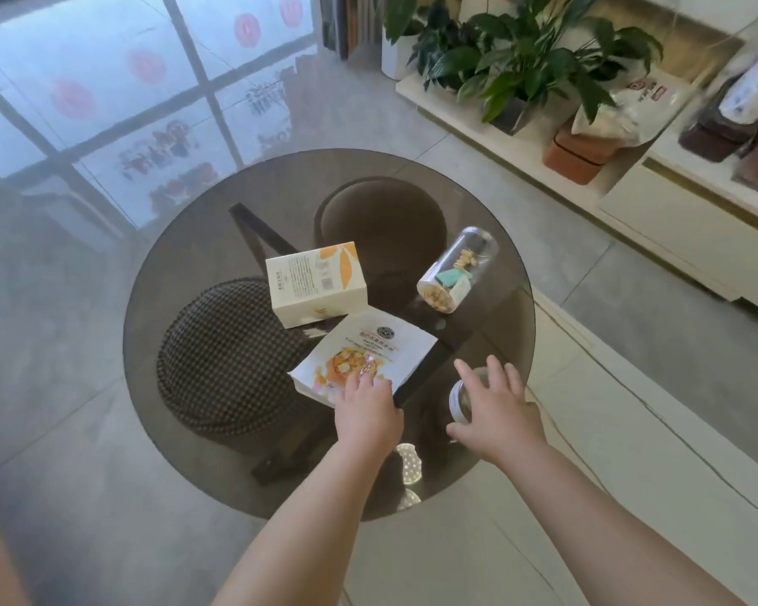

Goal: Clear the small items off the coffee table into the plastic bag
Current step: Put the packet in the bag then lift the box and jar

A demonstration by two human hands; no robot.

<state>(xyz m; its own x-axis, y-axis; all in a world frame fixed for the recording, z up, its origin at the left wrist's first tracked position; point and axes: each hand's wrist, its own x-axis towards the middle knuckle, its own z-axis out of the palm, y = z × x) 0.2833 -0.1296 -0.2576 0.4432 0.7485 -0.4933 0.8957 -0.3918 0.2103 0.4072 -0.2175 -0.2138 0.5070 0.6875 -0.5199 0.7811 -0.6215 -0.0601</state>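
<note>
Snack pouch lies flat on the round smoked-glass coffee table, near the middle, slightly toward the near edge. Left hand is on its near corner, fingers bent down onto the printed face. Looks like a pinch at the edge to lift it, but the thumb is hidden, so grip not confirmed.

Right hand is spread over a small round jar near the right near edge of the table, fingers straight and apart, thumb out to the left. Not closed round it; cannot tell if the palm touches the lid. Probably reaching from above because the jar is low and wide.

Other items to clear: cream-and-orange carton lying flat just beyond the pouch, corner nearly touching it; clear cylinder bottle on its side to the right, well apart from the carton, with small yellowish pieces and a teal tag inside.

Plastic bag: none clearly in view on the table. Bagged goods sit blurred at far right on the low cabinet; cannot tell if one is the target bag.

Under the glass: two round stools, a checked one on the left and a dark one farther back. Potted plants far right.

Judgement: task at the start, all four items on the table. Both hands going for the two nearest items at once.
</note>
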